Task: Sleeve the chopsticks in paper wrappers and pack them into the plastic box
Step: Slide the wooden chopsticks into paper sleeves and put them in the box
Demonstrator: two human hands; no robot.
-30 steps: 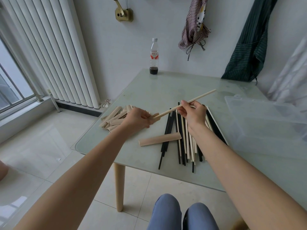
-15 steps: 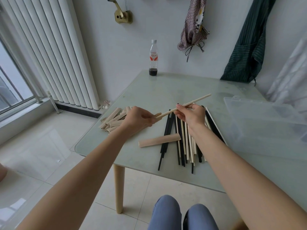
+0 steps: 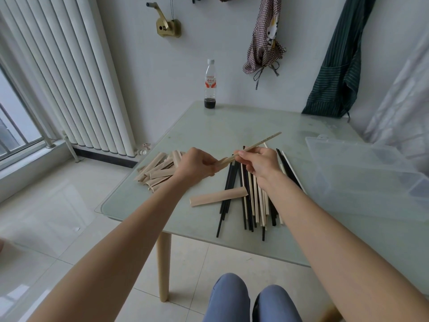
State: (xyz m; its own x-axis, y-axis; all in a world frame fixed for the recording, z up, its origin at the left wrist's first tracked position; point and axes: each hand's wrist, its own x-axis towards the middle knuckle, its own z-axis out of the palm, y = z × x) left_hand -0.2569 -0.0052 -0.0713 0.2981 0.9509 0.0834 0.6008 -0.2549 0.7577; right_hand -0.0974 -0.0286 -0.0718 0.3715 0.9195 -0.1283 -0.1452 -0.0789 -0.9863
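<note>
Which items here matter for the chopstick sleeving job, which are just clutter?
Job:
- left hand holding a wrapper
- right hand feeding in a light chopstick
- loose chopsticks
- wrapper pile
- single wrapper
- plastic box

Clutter:
- bottle
- checked cloth
- green apron

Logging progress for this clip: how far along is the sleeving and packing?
Early. Done: nothing packed that I can see; the box looks empty. One wrapper lies apart on the table. In hand: the right hand feeds a light chopstick into a wrapper held by the left hand. Left: the loose chopsticks and the wrapper pile.
</note>
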